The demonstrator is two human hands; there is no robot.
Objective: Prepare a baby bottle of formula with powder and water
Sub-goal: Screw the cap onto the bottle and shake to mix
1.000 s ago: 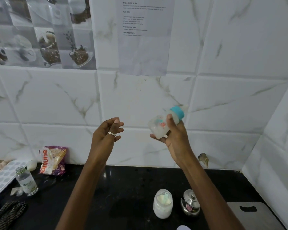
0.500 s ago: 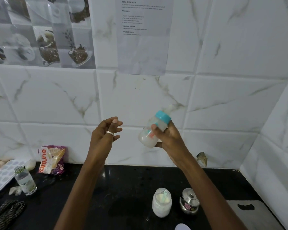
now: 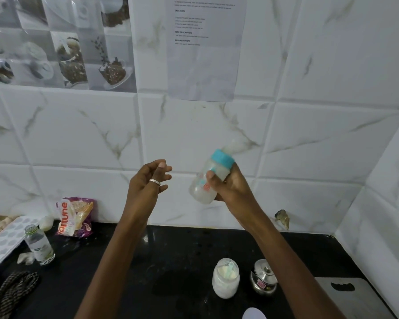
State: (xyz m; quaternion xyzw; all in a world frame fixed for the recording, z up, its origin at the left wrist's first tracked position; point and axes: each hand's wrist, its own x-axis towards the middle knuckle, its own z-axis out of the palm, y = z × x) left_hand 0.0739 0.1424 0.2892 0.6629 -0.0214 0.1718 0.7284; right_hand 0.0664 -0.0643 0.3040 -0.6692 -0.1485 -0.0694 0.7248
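Above the counter (image 3: 124,261), right hand (image 3: 232,187) grips tilted baby bottle (image 3: 207,180); left hand (image 3: 148,183) loosely curled, holding nothing.

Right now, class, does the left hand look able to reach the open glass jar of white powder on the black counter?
Probably yes. The left hand holds nothing, and the open glass jar of white powder stands uncovered below, nothing between them; the right hand grips the blue-collared baby bottle well above.

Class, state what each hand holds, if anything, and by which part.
The right hand grips the baby bottle round its body, below the blue collar. The left hand holds nothing.
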